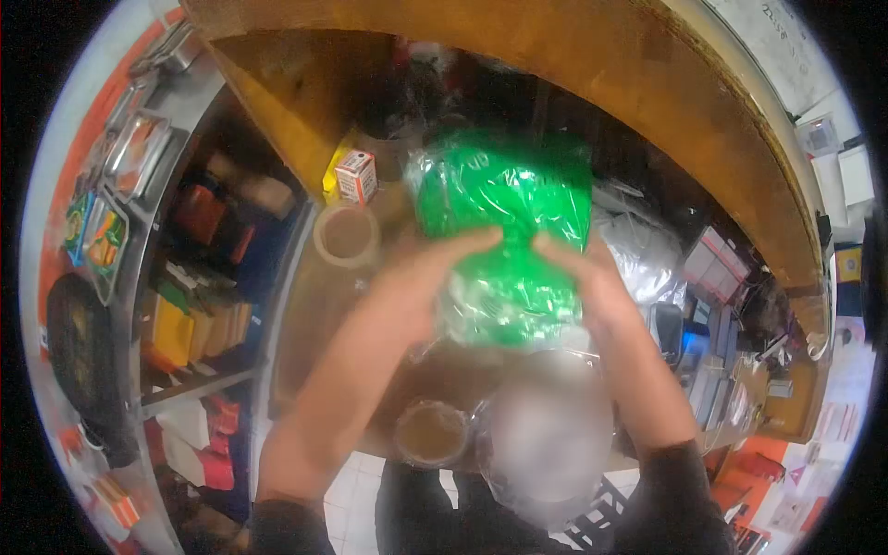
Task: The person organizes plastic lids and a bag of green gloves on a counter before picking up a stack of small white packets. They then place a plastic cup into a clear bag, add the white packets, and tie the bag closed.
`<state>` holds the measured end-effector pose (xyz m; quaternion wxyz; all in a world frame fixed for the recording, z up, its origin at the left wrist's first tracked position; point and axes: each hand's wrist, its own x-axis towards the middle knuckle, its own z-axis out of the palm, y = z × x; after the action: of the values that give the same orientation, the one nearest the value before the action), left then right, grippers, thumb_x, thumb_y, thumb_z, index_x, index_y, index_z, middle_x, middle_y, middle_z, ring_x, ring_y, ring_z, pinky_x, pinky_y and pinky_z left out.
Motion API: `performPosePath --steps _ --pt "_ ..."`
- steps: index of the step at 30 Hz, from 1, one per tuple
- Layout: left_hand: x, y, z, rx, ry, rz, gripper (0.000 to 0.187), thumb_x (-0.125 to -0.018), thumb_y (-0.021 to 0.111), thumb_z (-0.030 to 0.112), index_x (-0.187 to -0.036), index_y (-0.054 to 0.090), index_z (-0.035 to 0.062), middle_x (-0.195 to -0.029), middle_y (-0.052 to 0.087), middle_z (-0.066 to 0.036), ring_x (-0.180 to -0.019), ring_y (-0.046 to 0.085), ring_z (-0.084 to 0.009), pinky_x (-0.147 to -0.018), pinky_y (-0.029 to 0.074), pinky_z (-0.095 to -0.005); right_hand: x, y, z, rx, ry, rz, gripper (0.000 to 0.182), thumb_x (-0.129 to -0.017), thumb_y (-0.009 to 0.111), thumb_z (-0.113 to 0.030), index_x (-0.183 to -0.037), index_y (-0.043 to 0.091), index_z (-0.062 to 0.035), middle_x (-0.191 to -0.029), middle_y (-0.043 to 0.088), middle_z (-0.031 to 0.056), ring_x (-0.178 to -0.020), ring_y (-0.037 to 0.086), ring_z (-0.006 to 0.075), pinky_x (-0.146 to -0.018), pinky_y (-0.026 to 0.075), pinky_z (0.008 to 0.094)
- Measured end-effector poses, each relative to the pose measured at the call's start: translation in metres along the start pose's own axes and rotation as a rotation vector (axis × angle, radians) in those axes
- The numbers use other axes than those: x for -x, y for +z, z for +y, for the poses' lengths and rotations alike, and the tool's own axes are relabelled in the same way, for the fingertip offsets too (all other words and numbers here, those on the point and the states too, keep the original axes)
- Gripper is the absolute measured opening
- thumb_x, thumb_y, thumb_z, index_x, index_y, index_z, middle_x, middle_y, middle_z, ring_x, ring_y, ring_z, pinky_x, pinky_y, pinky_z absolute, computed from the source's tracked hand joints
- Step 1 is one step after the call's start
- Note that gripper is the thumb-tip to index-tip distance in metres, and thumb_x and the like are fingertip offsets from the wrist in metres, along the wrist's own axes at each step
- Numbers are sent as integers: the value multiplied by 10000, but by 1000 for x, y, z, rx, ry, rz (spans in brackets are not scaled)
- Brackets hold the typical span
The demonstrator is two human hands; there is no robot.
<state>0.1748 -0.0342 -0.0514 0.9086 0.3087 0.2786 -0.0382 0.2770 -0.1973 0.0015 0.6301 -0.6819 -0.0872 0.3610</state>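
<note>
A green package in clear, shiny plastic point(504, 190) lies in front of me over the brown table point(310, 342). My left hand point(430, 277) grips its left side, with the thumb on top. On the right side my right hand point(592, 273) holds it the same way, its thumb near the other one. The fingers beneath or behind the package are partly hidden. Nearer my body are a blurred, whitish plastic-wrapped object point(546, 439) and a round tape roll point(432, 432).
Another tape roll point(347, 235) and a small red-and-white box point(356, 177) sit at the back left. Clear plastic bags point(638, 259) lie to the right, beside stacked boxes point(717, 264). A wooden panel point(592, 46) arches over the back. Shelves with packets stand at left.
</note>
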Motion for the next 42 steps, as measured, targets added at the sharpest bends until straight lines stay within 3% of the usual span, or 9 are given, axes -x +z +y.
performPosePath --steps 4,5,9,12,17,22,32,37,42 --pt "0 -6 27 -147 -9 173 474 -818 765 146 -1250 603 37 -1121 703 -116 -962 704 -252 -831 594 -416 -69 -34 42 -394 57 -34 523 -936 631 -377 -1329 548 -42 -1255 642 142 -1129 617 304 -1004 474 444" --pt "14 -12 31 -230 33 118 483 -812 762 135 -1255 599 31 -1128 701 -118 -963 704 -254 -835 592 -419 -105 -41 84 -151 -46 192 552 -942 601 -467 -1314 568 -61 -1262 641 148 -1152 606 317 -996 475 454" --pt "48 -51 22 -400 34 150 570 -780 747 84 -1311 555 7 -1157 685 -134 -996 694 -263 -882 573 -429 -210 -53 141 1108 -292 268 595 -900 607 -552 -1319 595 -130 -1226 649 172 -1235 563 311 -987 470 462" --pt "65 -73 7 -403 52 190 590 -785 732 71 -1334 532 -7 -1166 680 -146 -1008 691 -270 -890 570 -422 -202 15 86 834 285 897 588 -862 661 -527 -1289 621 -125 -1195 664 137 -1155 612 268 -970 478 459" --pt "68 -86 -2 -498 181 209 592 -809 714 93 -1349 506 -34 -1186 671 -162 -1019 688 -281 -888 573 -402 -210 8 59 113 144 548 493 -862 676 -409 -1252 628 -112 -1130 660 95 -1040 587 219 -856 464 409" --pt "38 -77 0 -139 -51 120 472 -834 714 88 -1274 566 3 -1134 674 -128 -959 683 -234 -838 559 -359 -165 -4 52 -292 121 317 406 -861 690 -291 -1214 635 -99 -1065 656 54 -924 562 170 -742 449 360" --pt "-57 -32 10 30 -14 90 354 -830 722 188 -1141 633 46 -1059 690 -104 -960 686 -264 -870 573 -425 -37 -58 64 68 -293 573 321 -823 707 -40 -1116 576 -31 -952 605 86 -705 530 147 -585 433 293" --pt "-142 -35 16 -24 216 -36 346 -855 747 196 -1160 660 60 -1116 706 -84 -953 689 -280 -892 558 -418 -14 -59 104 -7 -69 407 361 -839 732 -14 -1132 523 -40 -1043 558 80 -754 523 130 -594 428 274" --pt "-170 -32 32 -370 537 281 481 -867 752 135 -1316 599 52 -1269 651 -88 -1078 634 -256 -936 531 -394 -33 -39 127 155 -77 469 433 -829 756 -78 -1153 474 -28 -1000 524 112 -872 524 202 -745 442 350"
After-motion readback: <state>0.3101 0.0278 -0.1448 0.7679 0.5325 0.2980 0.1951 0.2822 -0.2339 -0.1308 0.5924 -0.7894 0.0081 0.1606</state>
